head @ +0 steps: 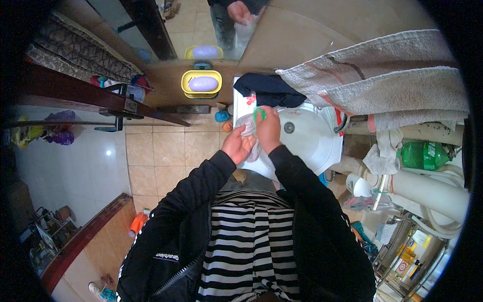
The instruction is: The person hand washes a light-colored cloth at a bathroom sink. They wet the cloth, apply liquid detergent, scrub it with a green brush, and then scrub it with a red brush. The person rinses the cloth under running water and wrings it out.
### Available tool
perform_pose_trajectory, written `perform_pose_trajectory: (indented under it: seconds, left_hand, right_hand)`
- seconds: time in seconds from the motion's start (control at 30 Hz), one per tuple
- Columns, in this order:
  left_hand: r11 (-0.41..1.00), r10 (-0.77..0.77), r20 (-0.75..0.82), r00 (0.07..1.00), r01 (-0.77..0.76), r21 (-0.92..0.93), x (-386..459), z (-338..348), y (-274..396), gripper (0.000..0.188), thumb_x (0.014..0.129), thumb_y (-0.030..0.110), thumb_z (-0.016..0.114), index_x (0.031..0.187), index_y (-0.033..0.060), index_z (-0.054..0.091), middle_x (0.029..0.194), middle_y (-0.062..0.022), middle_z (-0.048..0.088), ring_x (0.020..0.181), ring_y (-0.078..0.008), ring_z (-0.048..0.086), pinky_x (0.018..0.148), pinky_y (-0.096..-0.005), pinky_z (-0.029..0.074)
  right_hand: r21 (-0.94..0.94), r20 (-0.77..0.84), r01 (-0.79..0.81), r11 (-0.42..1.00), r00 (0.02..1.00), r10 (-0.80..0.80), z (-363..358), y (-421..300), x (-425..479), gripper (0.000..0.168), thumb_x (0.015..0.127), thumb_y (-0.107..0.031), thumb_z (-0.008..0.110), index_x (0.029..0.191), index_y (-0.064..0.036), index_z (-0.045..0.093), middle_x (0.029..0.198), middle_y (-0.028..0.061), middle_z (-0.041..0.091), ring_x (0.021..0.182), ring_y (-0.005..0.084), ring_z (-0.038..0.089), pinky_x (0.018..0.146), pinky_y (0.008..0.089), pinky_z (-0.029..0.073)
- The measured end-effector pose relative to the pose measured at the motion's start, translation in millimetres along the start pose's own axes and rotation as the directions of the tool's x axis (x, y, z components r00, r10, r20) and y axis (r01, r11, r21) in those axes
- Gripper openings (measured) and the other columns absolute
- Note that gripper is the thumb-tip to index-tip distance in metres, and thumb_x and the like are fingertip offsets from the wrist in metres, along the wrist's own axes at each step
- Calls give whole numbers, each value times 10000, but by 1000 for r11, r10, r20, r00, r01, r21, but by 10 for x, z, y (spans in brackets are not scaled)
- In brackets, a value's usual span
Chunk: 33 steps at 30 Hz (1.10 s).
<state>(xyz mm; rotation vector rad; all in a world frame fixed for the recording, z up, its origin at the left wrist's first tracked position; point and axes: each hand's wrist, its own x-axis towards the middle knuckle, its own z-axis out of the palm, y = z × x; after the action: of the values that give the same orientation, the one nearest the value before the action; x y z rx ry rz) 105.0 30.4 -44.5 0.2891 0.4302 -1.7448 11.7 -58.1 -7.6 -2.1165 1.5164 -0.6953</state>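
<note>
A pale, wet-looking cloth (246,121) lies over the left rim of the white washbasin (309,130). My left hand (238,146) holds the cloth from the left, its fingers partly hidden in the folds. My right hand (268,128) grips a small green brush (259,112) against the cloth's upper part; most of the brush is covered by the fingers. Black fabric (277,88) lies bunched on the back rim, just beyond my right hand. The basin's drain shows to the right of that hand.
A purple soap bar (203,83) sits in a yellow soap dish (182,85) on the wall. Striped towels (377,87) hang at the right, above pipes and a green plastic bottle (424,155). A dark wooden door (151,113) with a handle stands at the left. A mirror is ahead.
</note>
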Motion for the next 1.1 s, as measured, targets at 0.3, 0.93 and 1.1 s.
perform_pose_trajectory:
  seconds: [0.3, 0.93, 1.1]
  left_hand:
    - [995, 80, 146, 986, -89, 53, -254, 285, 279, 479, 945, 210, 347, 1377, 5, 332, 1341, -164, 459, 1225, -286, 465, 1058, -392, 338]
    - [997, 69, 142, 988, -61, -54, 169, 322, 327, 475, 946, 416, 428, 1279, 81, 471, 1235, -126, 558, 1129, -299, 535, 985, -452, 407]
    - [999, 17, 165, 986, -11, -34, 25, 381, 197, 499, 966, 387, 374, 1347, 66, 404, 1315, -144, 494, 1188, -315, 497, 1009, -455, 390]
  right_hand:
    - [619, 785, -761, -195, 591, 185, -515, 362, -148, 253, 857, -147, 590, 1083, -32, 580, 918, 32, 619, 769, 127, 584, 606, 262, 462]
    - [453, 880, -742, 494, 462, -113, -1020, 8, -406, 307, 801, -109, 581, 1094, -20, 609, 966, 67, 638, 860, 121, 612, 798, 241, 480]
    - [426, 726, -783, 453, 595, 345, -968, 246, -353, 317, 825, -124, 611, 1125, -20, 612, 942, 46, 638, 713, 104, 595, 622, 233, 485]
